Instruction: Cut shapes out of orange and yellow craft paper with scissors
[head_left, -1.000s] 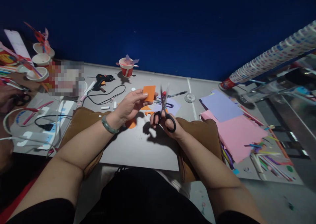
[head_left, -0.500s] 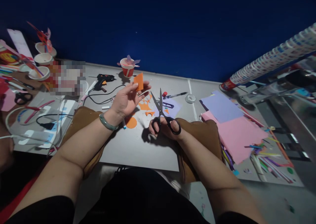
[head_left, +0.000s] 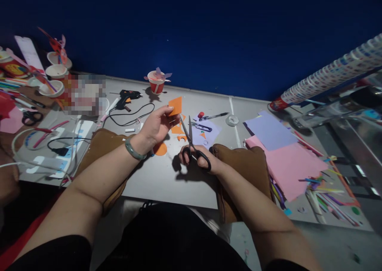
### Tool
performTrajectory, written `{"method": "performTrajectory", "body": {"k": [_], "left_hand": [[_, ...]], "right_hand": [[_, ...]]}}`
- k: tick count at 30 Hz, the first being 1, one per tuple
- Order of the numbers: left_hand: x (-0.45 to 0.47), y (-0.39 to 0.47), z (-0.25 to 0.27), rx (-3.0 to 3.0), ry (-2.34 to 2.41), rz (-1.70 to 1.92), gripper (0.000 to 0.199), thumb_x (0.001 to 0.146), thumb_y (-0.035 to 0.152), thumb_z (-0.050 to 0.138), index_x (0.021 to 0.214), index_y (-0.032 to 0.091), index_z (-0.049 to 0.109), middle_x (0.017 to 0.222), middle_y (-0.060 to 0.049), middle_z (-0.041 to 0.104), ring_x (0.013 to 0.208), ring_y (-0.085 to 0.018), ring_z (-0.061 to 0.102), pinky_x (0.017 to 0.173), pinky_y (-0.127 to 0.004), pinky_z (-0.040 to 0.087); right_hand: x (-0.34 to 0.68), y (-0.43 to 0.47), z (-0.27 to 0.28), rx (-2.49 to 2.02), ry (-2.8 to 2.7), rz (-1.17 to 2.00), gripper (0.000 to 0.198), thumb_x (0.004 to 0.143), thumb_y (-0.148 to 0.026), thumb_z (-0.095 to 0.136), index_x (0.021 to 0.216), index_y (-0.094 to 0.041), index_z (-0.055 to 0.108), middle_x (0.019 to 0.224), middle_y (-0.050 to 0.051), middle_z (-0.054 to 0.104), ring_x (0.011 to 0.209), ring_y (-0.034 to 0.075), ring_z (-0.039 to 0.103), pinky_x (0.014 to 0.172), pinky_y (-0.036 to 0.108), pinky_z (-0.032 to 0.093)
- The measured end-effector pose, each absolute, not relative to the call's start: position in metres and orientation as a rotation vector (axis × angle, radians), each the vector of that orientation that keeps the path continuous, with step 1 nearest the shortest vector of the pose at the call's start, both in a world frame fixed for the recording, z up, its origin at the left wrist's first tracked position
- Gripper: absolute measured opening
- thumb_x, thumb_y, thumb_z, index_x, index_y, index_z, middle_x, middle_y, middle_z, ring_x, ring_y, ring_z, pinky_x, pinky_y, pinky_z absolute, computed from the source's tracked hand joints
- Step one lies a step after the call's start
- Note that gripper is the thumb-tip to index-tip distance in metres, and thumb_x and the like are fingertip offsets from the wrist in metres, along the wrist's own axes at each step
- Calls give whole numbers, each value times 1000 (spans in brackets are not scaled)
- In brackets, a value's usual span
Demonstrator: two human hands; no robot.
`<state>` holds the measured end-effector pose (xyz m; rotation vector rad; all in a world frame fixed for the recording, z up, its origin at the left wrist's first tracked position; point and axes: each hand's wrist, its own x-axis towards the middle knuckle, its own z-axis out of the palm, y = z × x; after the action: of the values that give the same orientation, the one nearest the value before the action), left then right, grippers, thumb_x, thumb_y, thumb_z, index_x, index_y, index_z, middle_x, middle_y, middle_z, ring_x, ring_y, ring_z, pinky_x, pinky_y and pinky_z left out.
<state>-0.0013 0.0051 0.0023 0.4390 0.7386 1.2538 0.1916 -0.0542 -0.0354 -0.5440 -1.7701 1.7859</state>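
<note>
Just off centre, toward eleven o'clock, pinching bright, four-cornered orange paper (head_left: 176,105) in left hand (head_left: 155,127); holding parted scissors (head_left: 191,142) in right hand (head_left: 213,162); with lilac-pink cutouts (head_left: 159,75) atop red cup (head_left: 156,88) farther toward eleven.

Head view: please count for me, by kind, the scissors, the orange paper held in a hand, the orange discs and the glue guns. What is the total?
Scissors: 2 (black-handled scissors in the right hand, another pair at far left)
Orange paper in the left hand: 1
Orange disc: 1
Glue gun: 1
Total: 5
</note>
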Motion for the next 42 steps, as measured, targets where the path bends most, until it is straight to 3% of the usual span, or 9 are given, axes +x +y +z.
{"method": "performTrajectory", "body": {"k": [42], "left_hand": [[3, 3, -1, 456, 776, 1221, 20, 72, 16, 70, 64, 18, 52, 61, 4, 56, 58, -9, 57, 67, -25, 50]], "right_hand": [[190, -53, -34, -613, -1794, 1759, 65, 81, -81, 54, 77, -16, 56, 75, 5, 60, 69, 15, 52, 65, 29, 40]]}}
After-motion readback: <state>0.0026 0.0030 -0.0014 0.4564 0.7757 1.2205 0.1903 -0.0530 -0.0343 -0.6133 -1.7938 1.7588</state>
